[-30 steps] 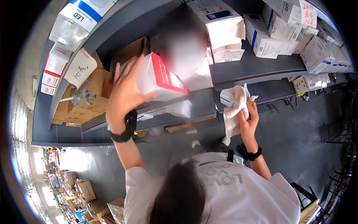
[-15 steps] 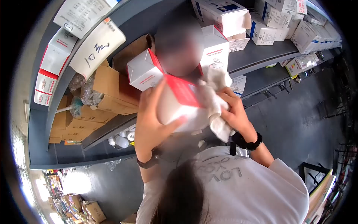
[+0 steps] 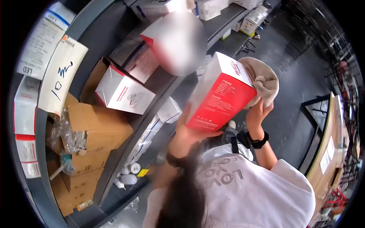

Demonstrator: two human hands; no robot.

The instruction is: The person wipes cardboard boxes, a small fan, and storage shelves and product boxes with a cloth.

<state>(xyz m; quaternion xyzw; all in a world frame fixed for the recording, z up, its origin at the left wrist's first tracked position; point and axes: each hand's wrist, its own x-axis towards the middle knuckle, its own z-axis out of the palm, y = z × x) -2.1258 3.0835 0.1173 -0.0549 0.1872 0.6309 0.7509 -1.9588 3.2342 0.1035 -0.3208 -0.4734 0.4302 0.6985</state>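
A red and white carton (image 3: 222, 100) with printed text is held tilted in front of my body, out over the aisle side of the shelf. My left hand (image 3: 186, 133) grips its lower left end, fingers under the red face; part of that hand is blurred. In my right hand (image 3: 257, 117) a beige cloth (image 3: 266, 81) is bunched up and pressed against the carton's upper right side. Another white and red carton (image 3: 127, 93) stands on the shelf to the left.
The dark shelf (image 3: 167, 81) holds several white lamp boxes (image 3: 209, 9). Brown cardboard boxes (image 3: 100, 125) with clear plastic wrap stand at left, beside a handwritten card (image 3: 62, 74). Bulbs (image 3: 129, 178) sit on the lower shelf. A wood-topped table (image 3: 325, 163) stands at right.
The held carton has moved away from the shelf and turned, so its red face shows broadly. My right hand and the cloth have shifted right with it. The view has swung right.
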